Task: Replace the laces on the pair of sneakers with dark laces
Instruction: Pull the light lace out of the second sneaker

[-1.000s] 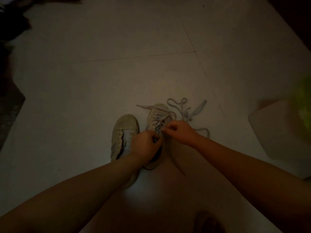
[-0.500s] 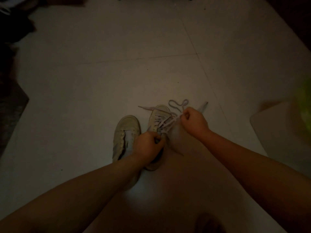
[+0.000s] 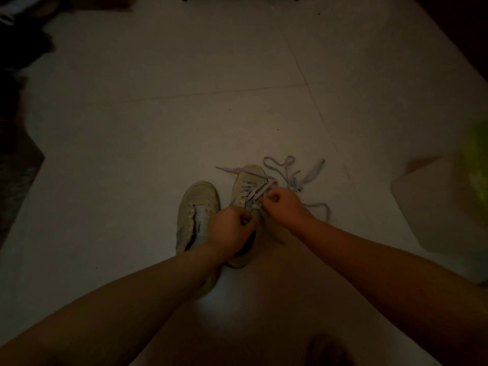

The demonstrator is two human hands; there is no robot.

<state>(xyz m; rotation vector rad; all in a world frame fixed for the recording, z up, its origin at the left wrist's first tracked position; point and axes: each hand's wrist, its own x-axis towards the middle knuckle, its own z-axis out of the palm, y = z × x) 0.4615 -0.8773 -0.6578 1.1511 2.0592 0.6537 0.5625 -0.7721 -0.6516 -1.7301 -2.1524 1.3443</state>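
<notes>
- Right shoe (image 3: 248, 191), mid-floor (image 3: 184, 122): my left hand (image 3: 228, 229) curls over its tongue, pinning it, I judge.
- Right hand (image 3: 284, 204): fingers pinched on the pale lace (image 3: 260, 192), unthreading.
- Left shoe (image 3: 196, 207): beside it, laceless.
- Loose lace (image 3: 295, 173): discarded alongside.

Both sneakers are off-white: the left sneaker (image 3: 196, 204) has a paler tongue, the right sneaker (image 3: 244, 186) is crossed by a pale grey lace (image 3: 254, 192). A loose lace (image 3: 290, 170) beside it is the same pale grey. The floor (image 3: 158, 114) is plain white tile with thin grey joints, and a blurred yellow-green patch (image 3: 478, 165) shows at the right edge.
</notes>
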